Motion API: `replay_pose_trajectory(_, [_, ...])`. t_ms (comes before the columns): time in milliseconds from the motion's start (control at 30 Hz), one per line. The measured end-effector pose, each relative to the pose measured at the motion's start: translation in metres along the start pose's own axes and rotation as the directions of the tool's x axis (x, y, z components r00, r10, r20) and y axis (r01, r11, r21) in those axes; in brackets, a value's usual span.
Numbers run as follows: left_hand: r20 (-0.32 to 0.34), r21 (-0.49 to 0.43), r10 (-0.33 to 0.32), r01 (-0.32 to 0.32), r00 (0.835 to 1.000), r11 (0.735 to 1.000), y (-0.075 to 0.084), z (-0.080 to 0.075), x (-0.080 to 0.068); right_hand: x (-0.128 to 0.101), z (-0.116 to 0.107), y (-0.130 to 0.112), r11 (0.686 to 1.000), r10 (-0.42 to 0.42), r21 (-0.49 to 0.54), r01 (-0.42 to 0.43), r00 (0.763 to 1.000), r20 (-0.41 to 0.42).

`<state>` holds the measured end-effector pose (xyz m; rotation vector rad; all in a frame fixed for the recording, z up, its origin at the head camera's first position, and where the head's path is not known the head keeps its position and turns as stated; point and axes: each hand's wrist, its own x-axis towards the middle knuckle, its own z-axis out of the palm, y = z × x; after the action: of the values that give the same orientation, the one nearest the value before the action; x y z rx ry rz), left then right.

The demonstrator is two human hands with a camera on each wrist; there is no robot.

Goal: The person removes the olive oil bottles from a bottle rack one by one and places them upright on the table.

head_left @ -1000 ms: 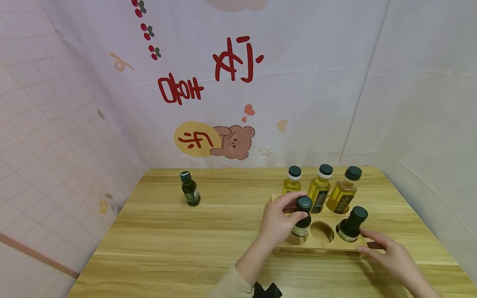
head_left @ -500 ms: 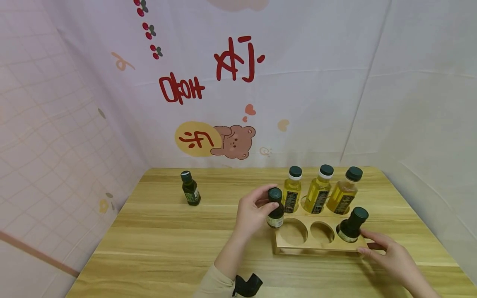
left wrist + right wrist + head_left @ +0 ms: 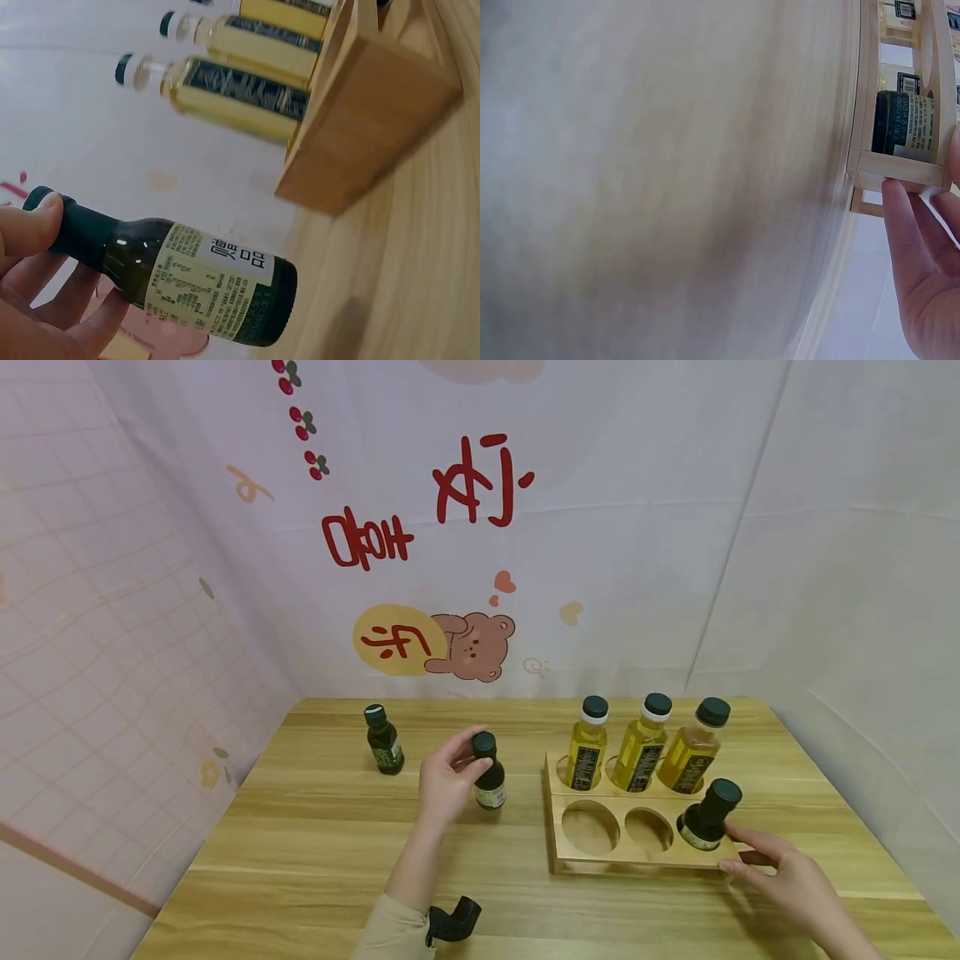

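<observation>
This looks like a cloth-screened booth, wider setting unclear, with white fabric hangings point(image 3: 615, 568) showing a cartoon bear point(image 3: 480, 647), cherries point(image 3: 302, 432) and red Chinese characters point(image 3: 507, 477) along three sides of a wood-grain surface point(image 3: 315, 843).

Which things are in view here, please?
Rack: one, pale wood, table's right
Rear bottles: three, yellow, rack's back row
Front bottle: one, dark green, rack's front right
Held bottle: one, dark green, left of rack
Far bottle: one, dark green, back left
Table: one, pale wood, beneath
Cloth: count unclear, white, behind
Device: one, black, left wrist
Sleeve: one, beige, left arm
Left grip: one, bare, held bottle's top
Right grip: one, bare, rack's right end
</observation>
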<state>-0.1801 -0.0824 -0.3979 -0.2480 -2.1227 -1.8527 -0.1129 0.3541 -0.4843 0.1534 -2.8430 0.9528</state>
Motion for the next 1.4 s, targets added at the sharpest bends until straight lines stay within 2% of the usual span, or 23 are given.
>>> replay_pose_trajectory(133, [-0.058, 0.025, 0.006, -0.005, 0.998, 1.000, -0.012, -0.018, 0.002, 0.000, -0.001, -0.002, 1.000, 0.006, 0.008, -0.006, 1.000, 0.008])
replay_pose_trajectory(200, [-0.078, 0.031, -0.014, 0.017, 0.997, 0.999, -0.005, -0.026, 0.000, 0.000, -0.002, -0.003, 1.000, 0.009, 0.003, -0.009, 1.000, 0.010])
replay_pose_trajectory(367, [-0.127, 0.039, -0.035, 0.041, 0.991, 0.998, -0.013, -0.047, 0.003, 0.001, -0.003, -0.004, 1.000, 0.025, 0.010, -0.026, 0.999, 0.031])
replay_pose_trajectory(600, [-0.220, 0.090, -0.067, 0.089, 0.973, 0.992, -0.051, -0.075, 0.013, -0.001, -0.004, -0.003, 0.999, 0.030, 0.019, -0.030, 0.999, 0.031])
replay_pose_trajectory(733, [-0.265, 0.106, -0.051, 0.081, 0.963, 0.991, -0.056, -0.088, 0.015, -0.001, -0.003, -0.003, 1.000, 0.025, 0.017, -0.026, 0.999, 0.032])
replay_pose_trajectory(1000, [-0.329, 0.104, -0.070, 0.110, 0.942, 0.989, -0.062, -0.108, 0.019, -0.001, -0.002, -0.003, 1.000, 0.012, 0.028, -0.012, 1.000, 0.014])
replay_pose_trajectory(1400, [-0.379, 0.117, -0.110, 0.165, 0.919, 0.979, -0.066, -0.123, 0.019, -0.001, -0.002, -0.005, 1.000, 0.018, 0.026, -0.018, 1.000, 0.005])
